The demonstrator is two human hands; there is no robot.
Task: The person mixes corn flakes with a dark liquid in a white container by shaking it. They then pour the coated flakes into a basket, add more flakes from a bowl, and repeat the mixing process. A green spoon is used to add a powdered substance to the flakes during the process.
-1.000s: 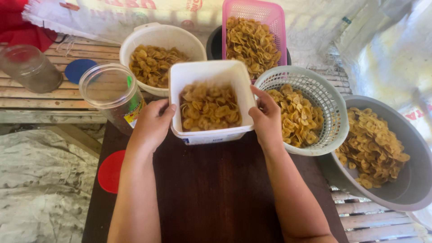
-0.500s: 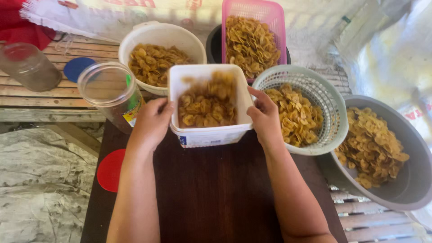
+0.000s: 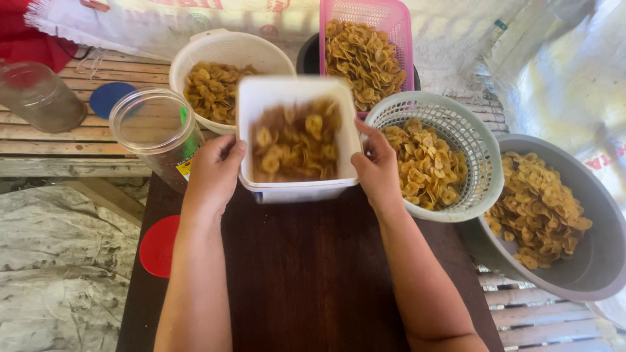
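White tub (image 3: 297, 140) of chips | left hand (image 3: 212, 171) and right hand (image 3: 377, 171) each grip a side | blurry, seems shaken | chips could spill onto dark table (image 3: 306, 274)

A dark wooden worktop (image 3: 300, 274) carries a red lid (image 3: 158, 246) and a clear plastic jar (image 3: 156, 135) at its left edge.

pink basket (image 3: 385, 16) | grey basin (image 3: 587, 274) | clear jar (image 3: 153, 133) | red lid (image 3: 158, 246) | blue lid (image 3: 107, 98)
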